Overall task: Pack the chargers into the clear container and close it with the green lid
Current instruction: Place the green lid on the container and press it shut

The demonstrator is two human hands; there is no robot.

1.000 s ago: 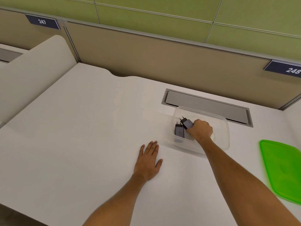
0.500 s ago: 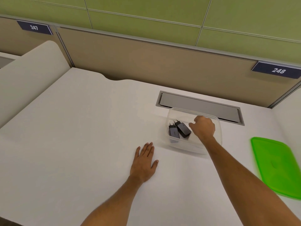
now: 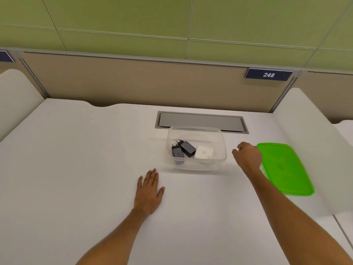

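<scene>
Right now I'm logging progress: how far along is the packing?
Done: two dark chargers and a white charger lie in the clear container. In hand: nothing; the right hand hangs beside the green lid, the left hand rests flat on the desk. Left: fitting the lid.

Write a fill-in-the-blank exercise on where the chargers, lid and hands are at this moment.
1. The clear container holds two dark chargers and one ____ charger.
2. The green lid lies on the ____, to the container's right.
3. The left hand rests ____ on the desk.
4. The right hand holds ____.

Missing words: white; desk; flat; nothing
</scene>
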